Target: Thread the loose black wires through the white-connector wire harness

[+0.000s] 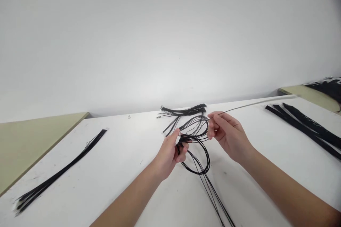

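Note:
My left hand point(172, 152) is closed around a bunch of thin black wires point(198, 149) looped into a coil above the white table point(119, 170). The loose ends trail down toward the near edge. My right hand point(226, 133) pinches the far side of the same loop and also grips a thin pale tie point(255, 103) that sticks out to the right. Behind the hands lies a short bundle of black wires point(183, 111) flat on the table.
A long straight bundle of black wires point(61, 170) lies at the left. More black bundles point(306, 127) lie at the right. Pale green surfaces sit at the left point(29, 142) and at the far right point(311, 95). A white wall rises behind.

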The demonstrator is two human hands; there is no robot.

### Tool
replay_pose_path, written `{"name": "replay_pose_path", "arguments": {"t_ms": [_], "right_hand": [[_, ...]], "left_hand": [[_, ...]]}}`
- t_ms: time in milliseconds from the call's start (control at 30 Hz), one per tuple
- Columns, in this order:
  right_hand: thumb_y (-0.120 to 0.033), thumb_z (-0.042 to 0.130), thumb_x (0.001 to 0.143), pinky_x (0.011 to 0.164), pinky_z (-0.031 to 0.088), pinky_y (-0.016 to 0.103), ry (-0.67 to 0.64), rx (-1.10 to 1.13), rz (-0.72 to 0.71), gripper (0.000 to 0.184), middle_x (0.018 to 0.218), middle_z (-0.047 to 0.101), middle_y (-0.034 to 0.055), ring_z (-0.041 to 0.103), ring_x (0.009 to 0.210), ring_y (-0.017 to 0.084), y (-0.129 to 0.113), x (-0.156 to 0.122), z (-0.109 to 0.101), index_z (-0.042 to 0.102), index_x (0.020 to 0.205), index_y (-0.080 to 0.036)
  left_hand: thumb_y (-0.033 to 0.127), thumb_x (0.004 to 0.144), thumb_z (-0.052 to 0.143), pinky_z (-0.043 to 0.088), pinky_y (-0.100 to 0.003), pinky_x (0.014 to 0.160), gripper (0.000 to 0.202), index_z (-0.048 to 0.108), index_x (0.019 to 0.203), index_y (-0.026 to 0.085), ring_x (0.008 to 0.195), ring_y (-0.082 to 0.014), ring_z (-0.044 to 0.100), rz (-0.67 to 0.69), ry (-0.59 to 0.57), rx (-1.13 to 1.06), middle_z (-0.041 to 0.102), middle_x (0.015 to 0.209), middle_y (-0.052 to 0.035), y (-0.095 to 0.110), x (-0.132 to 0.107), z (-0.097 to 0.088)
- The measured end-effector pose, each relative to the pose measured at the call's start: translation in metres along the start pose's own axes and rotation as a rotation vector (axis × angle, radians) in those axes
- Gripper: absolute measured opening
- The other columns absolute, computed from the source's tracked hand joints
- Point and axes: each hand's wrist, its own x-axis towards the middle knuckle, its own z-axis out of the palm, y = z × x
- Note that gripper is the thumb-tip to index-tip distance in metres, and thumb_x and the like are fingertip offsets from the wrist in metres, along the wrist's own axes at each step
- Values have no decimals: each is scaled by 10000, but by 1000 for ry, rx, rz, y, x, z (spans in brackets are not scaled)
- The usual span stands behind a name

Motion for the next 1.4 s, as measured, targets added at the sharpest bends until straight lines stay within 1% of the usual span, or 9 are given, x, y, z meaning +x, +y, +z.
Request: {"name": "replay_pose_path", "arguments": {"t_ms": [200, 233, 300, 367, 433, 600, 700, 967, 1400], "right_hand": [[-314, 699, 786, 787, 538, 219, 255, 181, -139, 132, 825, 620, -1, 612, 765, 86, 0, 8, -1, 719, 827, -190], [-303, 708, 780, 776, 541, 209, 269, 213, -133, 133, 812, 616, -11, 610, 747, 75, -2, 8, -2, 722, 870, -207], [-290, 723, 764, 612, 527, 165, 279, 199, -120, 198, 744, 594, -37, 572, 608, 43, -4, 8, -4, 714, 958, -254], [-306, 721, 759, 423, 423, 159, 270, 86, -130, 195, 712, 586, -46, 486, 459, 24, -4, 6, -6, 712, 951, -276], [-335, 701, 767, 358, 324, 191, 223, -93, -153, 127, 662, 577, -41, 400, 373, 21, -3, 2, -6, 717, 861, -251], [-298, 665, 759, 427, 287, 233, -43, -560, -124, 182, 519, 471, -29, 350, 454, 67, 5, -8, -1, 646, 632, -169], [-226, 606, 747, 459, 273, 233, -49, -700, -75, 193, 526, 440, -32, 337, 506, 78, 9, -10, 3, 565, 570, -160], [-148, 528, 664, 456, 244, 228, 15, -825, -60, 147, 498, 392, -49, 296, 499, 75, 10, -13, 7, 480, 526, -167], [-153, 535, 669, 466, 237, 233, -45, -779, -31, 153, 507, 392, -45, 300, 506, 78, 9, -13, 6, 484, 526, -169]], "left_hand": [[516, 852, 502, 183, -193, 427, 337, 435, 785, 192, 367, -22, 248, 0, 16, 57, 503, 550, 31, -2, 1, -3], [506, 854, 502, 182, -194, 427, 321, 436, 794, 197, 367, -23, 247, 1, 16, 66, 509, 552, 29, -2, 1, -3], [483, 864, 490, 175, -197, 427, 289, 431, 805, 206, 369, -28, 243, -1, 8, 80, 513, 546, 27, -1, 2, -4], [467, 874, 475, 169, -200, 430, 269, 421, 805, 213, 372, -32, 233, -2, -6, 84, 503, 529, 31, -1, 2, -4], [467, 878, 469, 167, -202, 436, 268, 413, 801, 217, 379, -35, 229, 9, -12, 80, 492, 520, 35, 0, 2, -4], [493, 862, 501, 154, -208, 440, 305, 400, 785, 216, 397, -40, 245, 48, 8, 54, 481, 533, 38, 0, 2, -4], [494, 863, 505, 160, -210, 447, 302, 403, 793, 218, 399, -42, 245, 64, -23, 42, 459, 518, 46, -1, 1, -5], [510, 867, 496, 151, -218, 457, 311, 397, 807, 222, 404, -45, 244, 73, -38, 47, 456, 510, 45, -1, 0, -5], [526, 869, 486, 175, -193, 446, 325, 402, 795, 221, 412, -48, 256, 106, -29, 96, 427, 505, 49, -1, -1, -3]]}}
